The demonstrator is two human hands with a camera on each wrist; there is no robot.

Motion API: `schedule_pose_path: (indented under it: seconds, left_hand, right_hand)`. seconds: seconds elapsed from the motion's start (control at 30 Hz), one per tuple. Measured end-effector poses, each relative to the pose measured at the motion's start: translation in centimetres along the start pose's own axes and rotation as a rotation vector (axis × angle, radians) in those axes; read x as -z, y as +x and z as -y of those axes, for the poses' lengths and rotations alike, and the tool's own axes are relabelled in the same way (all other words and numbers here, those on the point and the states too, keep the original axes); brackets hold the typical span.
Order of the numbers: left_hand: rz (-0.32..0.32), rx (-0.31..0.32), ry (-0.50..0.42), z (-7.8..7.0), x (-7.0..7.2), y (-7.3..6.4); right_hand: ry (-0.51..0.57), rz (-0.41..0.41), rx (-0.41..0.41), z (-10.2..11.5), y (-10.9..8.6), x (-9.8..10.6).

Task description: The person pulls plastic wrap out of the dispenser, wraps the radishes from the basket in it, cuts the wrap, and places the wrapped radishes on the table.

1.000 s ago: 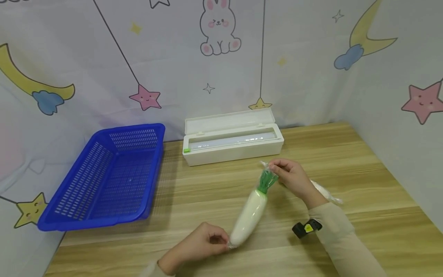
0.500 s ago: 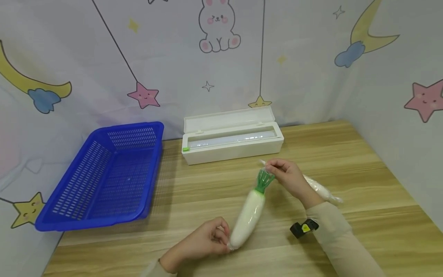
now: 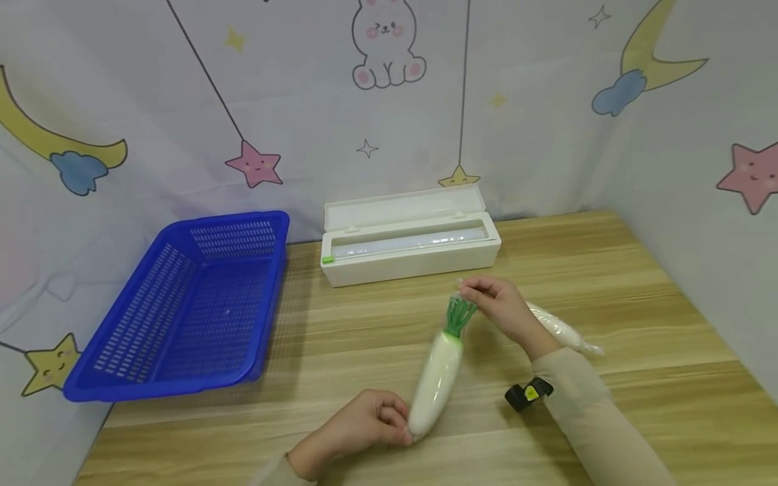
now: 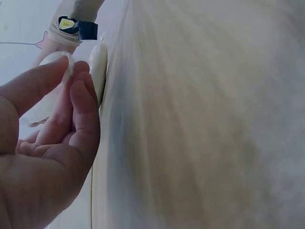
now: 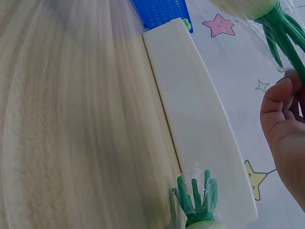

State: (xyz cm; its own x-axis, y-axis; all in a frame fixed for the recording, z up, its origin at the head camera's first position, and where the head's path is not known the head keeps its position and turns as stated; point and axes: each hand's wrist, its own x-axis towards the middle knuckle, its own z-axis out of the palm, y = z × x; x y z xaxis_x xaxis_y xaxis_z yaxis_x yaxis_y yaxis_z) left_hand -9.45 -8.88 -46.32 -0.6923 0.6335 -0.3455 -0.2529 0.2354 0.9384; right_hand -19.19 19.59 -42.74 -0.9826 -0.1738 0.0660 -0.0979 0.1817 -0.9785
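A white radish (image 3: 436,385) with green stem stubs, wrapped in clear film, is held slanting over the table between both hands. My left hand (image 3: 372,425) pinches the film at its lower tip; in the left wrist view, thumb and fingertips (image 4: 81,67) meet on the twisted film. At the leafy end, my right hand (image 3: 501,310) pinches the gathered film above the green stems. A second film-wrapped radish (image 3: 556,327) lies on the table behind the right forearm, partly hidden by it. Its green stems (image 5: 195,200) show in the right wrist view.
An open white cling film box (image 3: 413,263) with a roll inside stands at the back, its lid raised. A blue plastic basket (image 3: 261,337) sits at the left. Printed cloth walls edge the wooden table (image 3: 638,405).
The radish's leafy end has shifted slightly left with my right hand, so it stands a little steeper. More of the second radish shows. My left hand keeps its pinch at the tip.
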Motion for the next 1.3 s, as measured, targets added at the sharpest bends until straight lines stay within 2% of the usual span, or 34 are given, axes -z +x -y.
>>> schedule_pose_path:
  seconds: [0.37, 0.47, 0.73, 1.0, 1.1, 1.3]
  left_hand:
    - [-0.047, -0.084, 0.009, -0.6, -0.3, -0.1]
    - [-0.058, -0.113, 0.049, -0.7, -0.3, -0.1]
    - [-0.107, -0.154, 0.16, -0.8, -1.2, 0.5]
    - [-0.101, -0.222, 0.18, -1.1, -2.3, 1.0]
    - [-0.102, -0.214, 0.187, -1.0, -2.9, 1.2]
    - [-0.116, -0.202, 0.322, -0.8, -4.0, 1.3]
  right_hand:
    - [0.045, 0.02, 0.01, 0.6, 0.6, 0.4]
    - [0.038, 0.015, 0.005, 0.6, 0.7, 0.3]
    - [-0.097, 0.031, -0.038, -0.4, 2.1, 0.2]
    - [-0.194, 0.063, -0.075, -1.0, 3.3, 0.4]
    - [-0.217, 0.084, -0.076, -1.3, 3.6, 0.5]
    - [-0.29, 0.16, -0.078, -2.4, 4.3, 0.4]
